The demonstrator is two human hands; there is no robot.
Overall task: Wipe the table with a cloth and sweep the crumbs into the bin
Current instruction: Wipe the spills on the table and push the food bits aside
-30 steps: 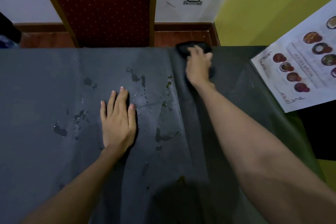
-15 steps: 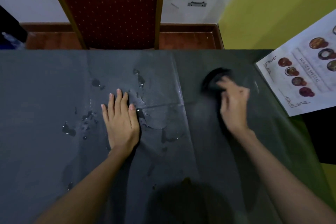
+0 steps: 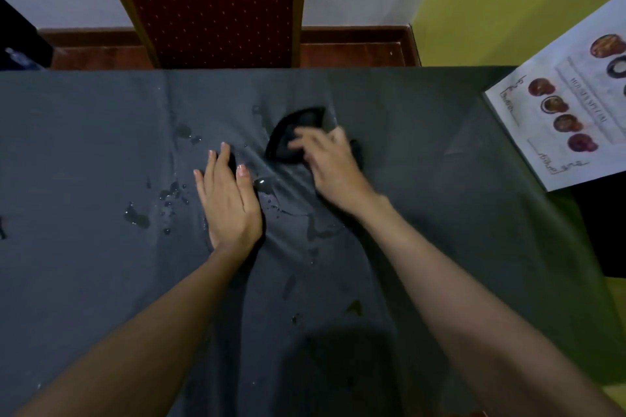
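Head view shows my right hand point(image 3: 333, 167) closed over the dark cloth point(image 3: 294, 137), pressing it onto the grey-covered surface point(image 3: 101, 281) just right of my left hand point(image 3: 230, 203). That left hand lies flat, fingers together and palm down, gripping nothing. Wet spots point(image 3: 137, 217) sit to its left. A printed menu point(image 3: 569, 112) lies at the surface's right edge.

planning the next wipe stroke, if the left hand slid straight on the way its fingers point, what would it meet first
The left hand lies flat, fingers pointing to the table's far edge. Ahead is only bare grey tablecloth, then probably the red chair; the dark cloth lies right of that line.
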